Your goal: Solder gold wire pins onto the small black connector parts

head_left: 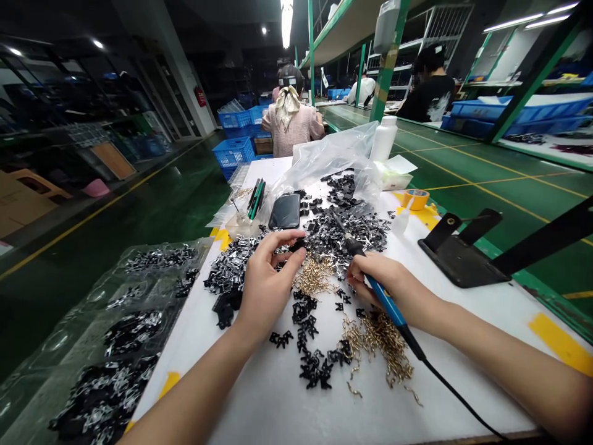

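Observation:
My left hand pinches a small black plastic part between thumb and forefinger, partly hidden by the fingers. A soldering iron with a blue handle lies in my right hand; its tip points forward and left, over a heap of metal and black parts. Between the hands is a pile of small gold-coloured bent pins. More gold pins lie below my right hand. Several loose black plastic pieces are scattered on the white tabletop.
An iron stand, yellow tape roll and white bottle stand on the right. A phone and pens are behind my left hand. Clear trays of parts sit at left. A person sits ahead.

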Motion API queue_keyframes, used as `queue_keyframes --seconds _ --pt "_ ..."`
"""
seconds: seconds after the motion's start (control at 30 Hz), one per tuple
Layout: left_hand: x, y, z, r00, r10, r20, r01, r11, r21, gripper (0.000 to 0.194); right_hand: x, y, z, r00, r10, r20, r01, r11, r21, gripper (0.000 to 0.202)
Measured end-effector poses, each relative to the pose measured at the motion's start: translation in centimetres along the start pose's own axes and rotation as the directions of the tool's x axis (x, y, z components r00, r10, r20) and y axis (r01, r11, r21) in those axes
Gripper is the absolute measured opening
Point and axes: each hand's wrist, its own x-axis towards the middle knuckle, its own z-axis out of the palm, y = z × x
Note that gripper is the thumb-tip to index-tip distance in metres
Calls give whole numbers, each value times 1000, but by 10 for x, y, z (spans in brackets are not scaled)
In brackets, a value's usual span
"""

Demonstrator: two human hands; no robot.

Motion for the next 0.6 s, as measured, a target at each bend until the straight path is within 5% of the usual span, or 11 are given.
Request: queue_keyframes --seconds 0.13,0.27,0.47,0.6 --pt "-1 0 0 1000 -3 -4 3 1000 -21 23 -1 3 -5 1000 12 7 -12 1000 4 21" --pt "-8 0 6 985 -48 163 60 996 -70 23 0 6 -12 993 39 -111 -47 997 -65 17" --pt "-20 -2 16 953 26 303 -95 972 214 20 3 6 -16 975 30 -221 -54 993 -104 16" --pt "-26 -2 21 909 11 416 -117 966 229 22 4 7 -18 967 -41 -253 -18 973 -228 12"
